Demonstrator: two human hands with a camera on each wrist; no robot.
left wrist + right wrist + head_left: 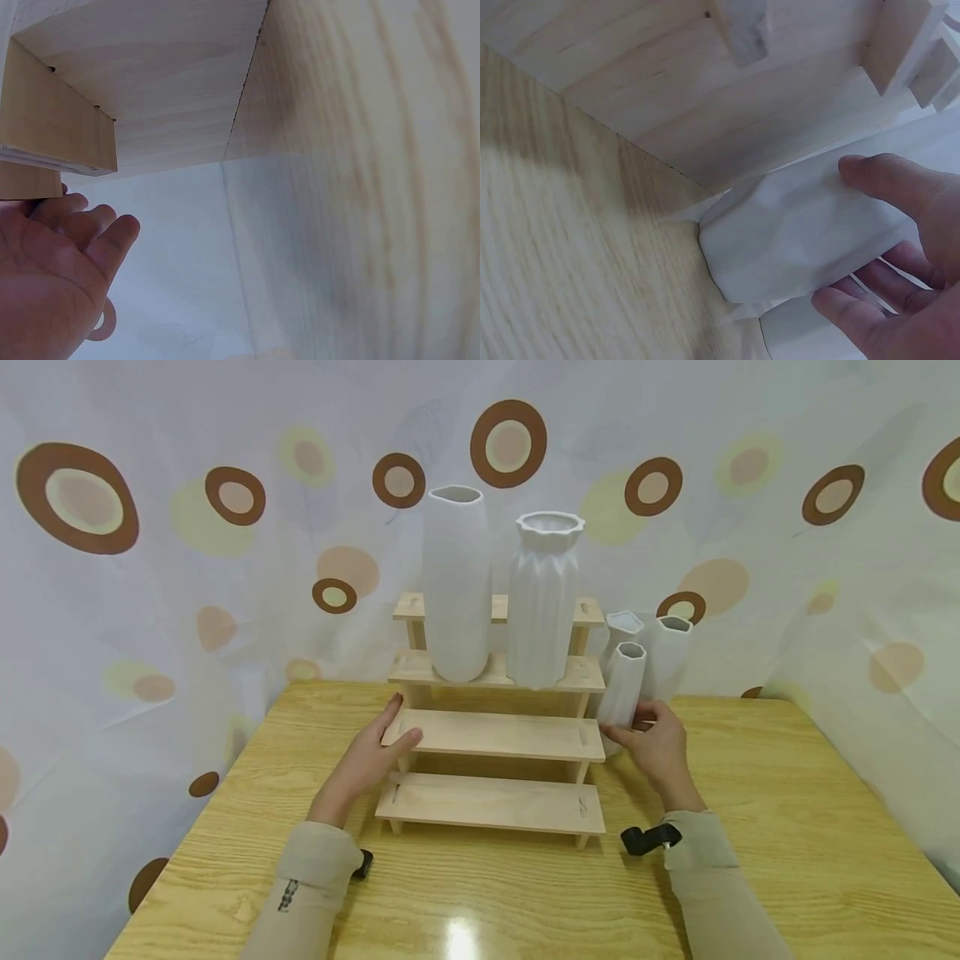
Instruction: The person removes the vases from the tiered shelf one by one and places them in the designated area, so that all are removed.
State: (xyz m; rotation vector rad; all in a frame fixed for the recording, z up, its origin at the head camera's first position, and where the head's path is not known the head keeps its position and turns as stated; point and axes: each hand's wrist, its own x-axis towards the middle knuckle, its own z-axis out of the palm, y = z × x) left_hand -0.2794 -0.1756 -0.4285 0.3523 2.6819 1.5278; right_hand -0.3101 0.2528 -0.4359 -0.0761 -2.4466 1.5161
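A pale wooden stepped shelf (487,735) stands on the table (787,827). My left hand (386,735) rests with straight fingers against the left end of its second step, thumb on the step's top; the left wrist view shows the same hand (64,270) relaxed beside the shelf (150,97). My right hand (637,731) grips a small faceted white vase (624,685) standing just right of the shelf. In the right wrist view, thumb and fingers of that hand (900,285) wrap the vase (795,240), whose base is at the tabletop (555,247).
Two tall white vases, one smooth (456,585) and one ribbed (543,602), stand on the third step. Two more small white vases (671,652) stand behind the held one. A spotted curtain (150,568) hangs close behind and beside the table.
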